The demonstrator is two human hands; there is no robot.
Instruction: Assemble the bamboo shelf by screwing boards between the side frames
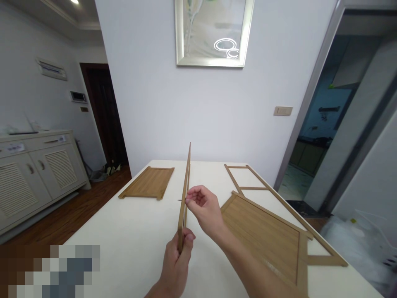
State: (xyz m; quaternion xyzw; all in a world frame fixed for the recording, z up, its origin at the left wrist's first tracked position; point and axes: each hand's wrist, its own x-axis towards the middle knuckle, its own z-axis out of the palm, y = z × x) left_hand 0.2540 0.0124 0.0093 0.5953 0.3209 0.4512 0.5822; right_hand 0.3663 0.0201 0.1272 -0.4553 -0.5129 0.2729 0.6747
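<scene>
A wooden frame [181, 219] stands on edge over the middle of the table, seen almost side-on. My left hand [177, 258] is closed around its near lower corner. Against the frame's right face, my right hand [204, 207] has thumb and forefinger pinched together, the other fingers curled. A thin dark screw [179, 200] pokes out of the frame's left side at the same height. Its other end is hidden behind the frame and my right fingertips.
On the white table [130, 236], a slatted wooden panel [149, 182] lies at left. A larger wooden panel [263, 231] overlaps a long open wooden frame [252, 188] at right. A wall with a picture [211, 63] rises behind. A cabinet [40, 165] stands far left.
</scene>
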